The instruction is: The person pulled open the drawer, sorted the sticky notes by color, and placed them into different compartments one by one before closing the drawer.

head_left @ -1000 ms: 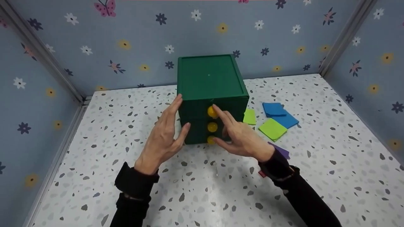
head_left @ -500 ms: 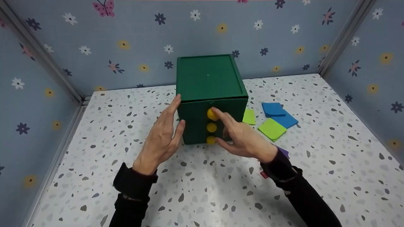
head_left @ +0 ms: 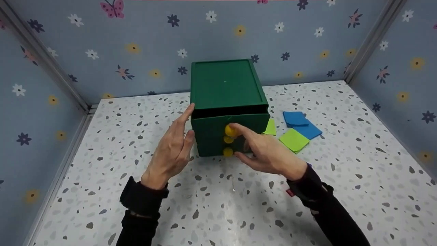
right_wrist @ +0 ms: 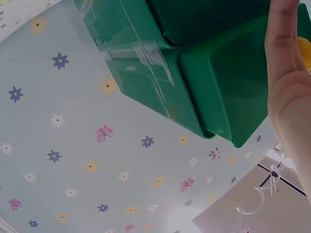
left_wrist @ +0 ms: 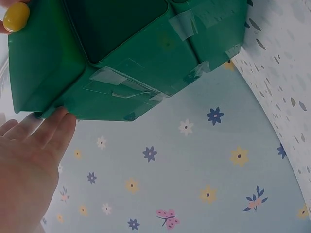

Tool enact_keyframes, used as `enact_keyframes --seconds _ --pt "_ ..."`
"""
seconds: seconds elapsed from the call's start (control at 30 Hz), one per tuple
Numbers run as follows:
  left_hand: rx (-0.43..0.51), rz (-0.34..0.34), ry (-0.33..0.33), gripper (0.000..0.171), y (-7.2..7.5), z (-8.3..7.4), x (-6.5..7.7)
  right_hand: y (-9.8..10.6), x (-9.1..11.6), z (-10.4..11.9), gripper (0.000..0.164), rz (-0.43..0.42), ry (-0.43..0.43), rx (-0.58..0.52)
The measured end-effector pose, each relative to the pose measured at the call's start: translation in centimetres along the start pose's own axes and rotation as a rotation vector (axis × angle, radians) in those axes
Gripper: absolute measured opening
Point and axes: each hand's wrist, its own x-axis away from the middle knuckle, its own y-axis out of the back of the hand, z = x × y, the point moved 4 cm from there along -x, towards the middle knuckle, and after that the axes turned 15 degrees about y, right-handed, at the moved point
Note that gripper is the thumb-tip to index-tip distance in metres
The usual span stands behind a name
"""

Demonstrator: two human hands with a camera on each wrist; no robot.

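A green drawer unit [head_left: 227, 83] with a column of yellow knobs stands on the speckled table. Its top drawer [head_left: 210, 124] is pulled out a little, showing a dark gap under the top panel. My right hand [head_left: 273, 155] holds the top yellow knob [head_left: 230, 131], index finger bent over it; the thumb is beside the bottom knob [head_left: 228, 152]. My left hand [head_left: 169, 152] lies along the unit's left side with fairly straight fingers. In the left wrist view, its fingertips [left_wrist: 60, 116] touch the green edge near the drawer front. The drawer's inside is hidden in shadow.
Right of the unit lie blue sheets [head_left: 300, 121] and lime-green squares [head_left: 294, 140]; another green piece [head_left: 270, 127] is near the unit's side. Flowered wall panels [head_left: 150, 37] rise behind and at both sides. Clear tape [left_wrist: 121, 80] runs along the unit's side.
The top drawer has slid out toward me, from closed to partly open, with my right hand drawing its knob back. My left hand has shifted only slightly, its thumb moving away from the front.
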Motion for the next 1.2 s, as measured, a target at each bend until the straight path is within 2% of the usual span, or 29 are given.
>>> enact_keyframes --seconds 0.33,0.6,0.77,0.83,0.97,1.07,1.2 --pt "0.036 0.023 0.019 0.054 0.2 0.1 0.0 1.1 0.5 1.9 0.056 0.046 0.022 0.080" --pt "0.052 0.038 0.030 0.052 0.3 0.2 0.1 1.9 1.0 3.4 0.051 0.082 0.033 0.063" --pt "0.056 0.035 0.025 0.052 0.4 0.2 0.1 2.5 1.1 3.6 0.046 0.087 0.085 0.009" --pt "0.057 0.036 0.024 0.052 0.4 0.2 0.1 3.2 1.4 3.2 0.040 0.062 0.112 -0.025" --pt "0.051 0.036 0.021 0.051 0.4 0.3 0.1 5.4 2.6 1.7 0.021 -0.054 0.139 -0.063" --pt "0.046 0.032 0.014 0.051 0.4 0.3 0.0 7.0 3.9 -0.2 0.013 -0.129 0.085 -0.051" --pt "0.037 0.022 -0.005 0.051 0.3 0.2 0.0 8.0 5.5 -3.3 0.009 -0.150 -0.039 -0.086"
